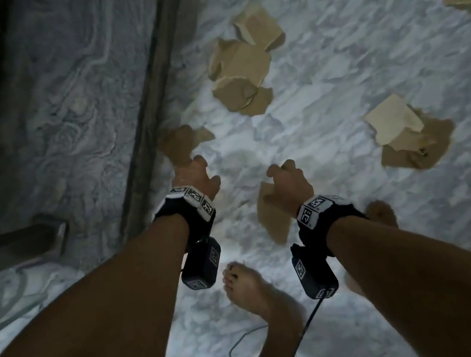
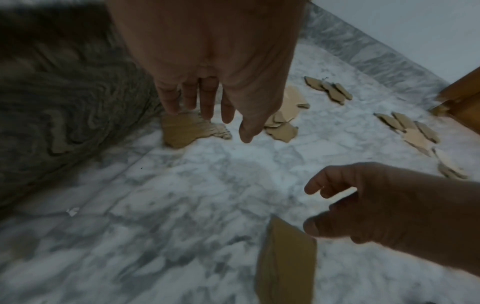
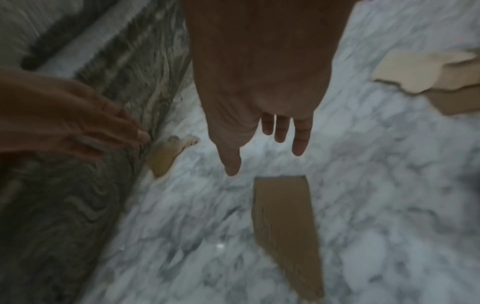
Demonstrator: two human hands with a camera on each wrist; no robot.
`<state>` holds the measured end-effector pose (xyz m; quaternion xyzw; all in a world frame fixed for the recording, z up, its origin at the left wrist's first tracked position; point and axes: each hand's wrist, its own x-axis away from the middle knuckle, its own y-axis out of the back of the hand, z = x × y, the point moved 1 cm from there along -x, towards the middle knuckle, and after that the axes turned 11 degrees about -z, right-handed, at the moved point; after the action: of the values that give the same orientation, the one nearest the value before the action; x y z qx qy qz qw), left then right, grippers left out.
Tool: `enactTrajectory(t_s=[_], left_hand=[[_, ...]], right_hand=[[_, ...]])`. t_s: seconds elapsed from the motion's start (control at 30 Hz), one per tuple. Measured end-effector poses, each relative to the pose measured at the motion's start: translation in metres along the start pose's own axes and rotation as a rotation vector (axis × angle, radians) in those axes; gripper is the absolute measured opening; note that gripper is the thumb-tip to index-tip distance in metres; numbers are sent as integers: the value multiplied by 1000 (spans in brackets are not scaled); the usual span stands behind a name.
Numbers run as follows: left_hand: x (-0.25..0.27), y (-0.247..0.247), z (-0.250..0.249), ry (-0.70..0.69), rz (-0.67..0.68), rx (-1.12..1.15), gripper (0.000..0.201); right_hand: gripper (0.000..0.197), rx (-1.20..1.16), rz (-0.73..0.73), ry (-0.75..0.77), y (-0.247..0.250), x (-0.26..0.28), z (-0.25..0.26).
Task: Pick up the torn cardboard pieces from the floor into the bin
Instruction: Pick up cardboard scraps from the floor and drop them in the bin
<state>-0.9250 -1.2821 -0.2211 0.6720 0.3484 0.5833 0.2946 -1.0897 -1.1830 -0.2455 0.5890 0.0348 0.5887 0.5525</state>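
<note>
Your right hand (image 1: 289,183) hangs released directly above the long cardboard strip (image 1: 272,214), whose long axis runs toward your foot (image 1: 253,288). Your left hand (image 1: 193,175), also released, reaches another scrap (image 1: 182,143) farther off.

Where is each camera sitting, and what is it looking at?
Head: worn on the head, looking down at the marble floor, both forearms, left hand, right hand and bare feet.
Left wrist: looks along the left hand's open fingers toward the piece by the rug.
Right wrist: looks along the right hand toward the long cardboard piece.
Shared: both wrist views show that long piece and the other hand.
</note>
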Motion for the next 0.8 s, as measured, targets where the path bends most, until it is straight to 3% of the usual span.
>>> enactTrajectory(t_s=[0.13, 0.23, 0.27, 0.37, 0.4, 0.57, 0.7, 0.8], left_hand=[[-62, -41, 22, -36, -50, 10, 65], [-103, -60, 28, -130, -226, 78, 72], [-113, -67, 30, -103, -264, 126, 71], [-122, -76, 30, 126, -205, 150, 86], [-123, -77, 29, 143, -192, 122, 88], [-117, -66, 15, 102, -114, -53, 88], [-114, -70, 5, 74, -94, -111, 92], [-116, -74, 5, 106, -67, -114, 90]], right_hand=[[57, 133, -12, -15, -59, -34, -7], [55, 246, -123, 16, -84, -51, -15], [54, 276, -147, 40, -89, -54, -17], [54, 316, -126, 50, -90, -50, -19], [56, 306, -118, 46, -89, -49, -20], [50, 136, -92, 28, -85, -46, -17], [40, 250, -184, 61, -79, -36, -27], [50, 239, -154, 109, -78, -30, -44]])
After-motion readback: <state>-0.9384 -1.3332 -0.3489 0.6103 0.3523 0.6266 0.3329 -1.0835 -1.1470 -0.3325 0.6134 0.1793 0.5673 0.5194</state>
